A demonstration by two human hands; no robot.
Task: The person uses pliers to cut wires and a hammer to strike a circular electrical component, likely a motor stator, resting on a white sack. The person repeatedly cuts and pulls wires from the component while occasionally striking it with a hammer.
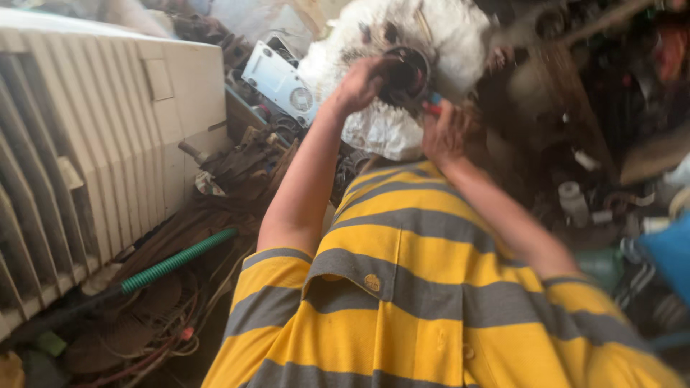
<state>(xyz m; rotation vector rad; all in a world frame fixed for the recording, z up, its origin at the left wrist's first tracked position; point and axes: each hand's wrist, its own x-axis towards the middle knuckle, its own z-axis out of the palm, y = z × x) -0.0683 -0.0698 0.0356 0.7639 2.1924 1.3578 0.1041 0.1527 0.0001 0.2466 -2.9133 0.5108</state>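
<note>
Setting: cluttered workshop heap, scrap and cables.
Housing (86, 144): large cream ribbed casing, left.
Ring part (408, 75): dark, round, opening facing the camera, held against white wadding (381, 129).
Left hand (359, 85): gripping the ring's rim.
Right hand (445, 133): closed on red-handled tool (433, 108).

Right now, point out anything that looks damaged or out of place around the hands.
The white casing that the left hand and right hand work on looks torn and ragged-edged. Below, a green ribbed hose lies across tangled wires and scrap.
</note>
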